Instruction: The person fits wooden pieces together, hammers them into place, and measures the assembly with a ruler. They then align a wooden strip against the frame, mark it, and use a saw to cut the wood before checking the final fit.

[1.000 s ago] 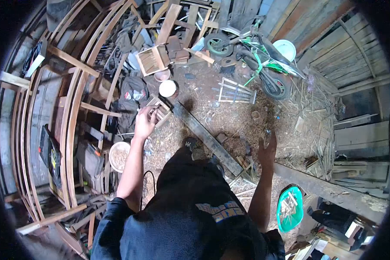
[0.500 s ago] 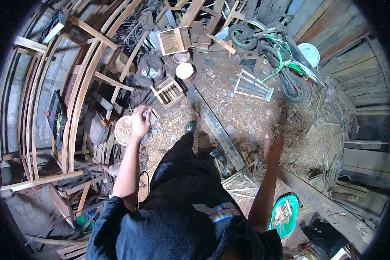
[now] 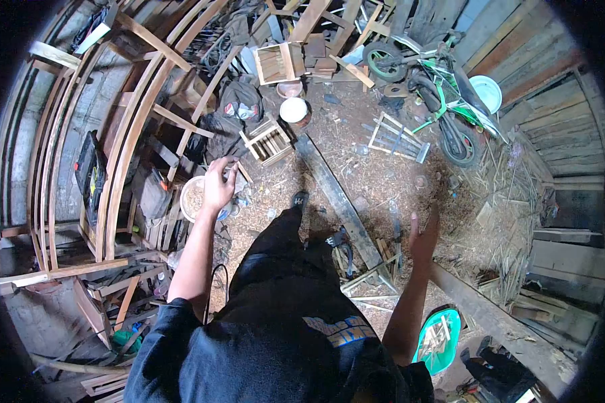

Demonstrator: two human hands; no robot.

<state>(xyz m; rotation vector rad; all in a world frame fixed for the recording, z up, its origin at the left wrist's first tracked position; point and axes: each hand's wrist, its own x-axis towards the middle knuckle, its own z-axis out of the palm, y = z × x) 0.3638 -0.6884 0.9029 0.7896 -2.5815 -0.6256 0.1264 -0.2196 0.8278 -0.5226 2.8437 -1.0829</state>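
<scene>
My left hand (image 3: 220,187) hangs in the air over the floor with its fingers loosely bent and the thumb apart; I see nothing held in it. Below and beside it is a round pale basin (image 3: 192,201) filled with what look like wood shavings. A small slatted wooden crate (image 3: 269,143) stands just beyond that hand. On the other side, my right hand (image 3: 423,238) is held out over the shavings-strewn floor, fingers stretched and thumb apart, touching nothing. Between the hands, a long dark plank (image 3: 343,208) runs diagonally, with my shoe (image 3: 299,199) beside it.
Ahead stand a white bucket (image 3: 294,110), a wooden box (image 3: 275,64) and a green-and-white motorbike (image 3: 450,101). A slatted wooden frame (image 3: 398,139) lies on the floor. Curved timber framing (image 3: 124,148) lines the left. At lower right are a green tub (image 3: 453,322) of wood scraps and a beam (image 3: 504,326).
The whole view has shifted slightly, with the room's contents now a little further right and down. Both hands stay in nearly the same pose.
</scene>
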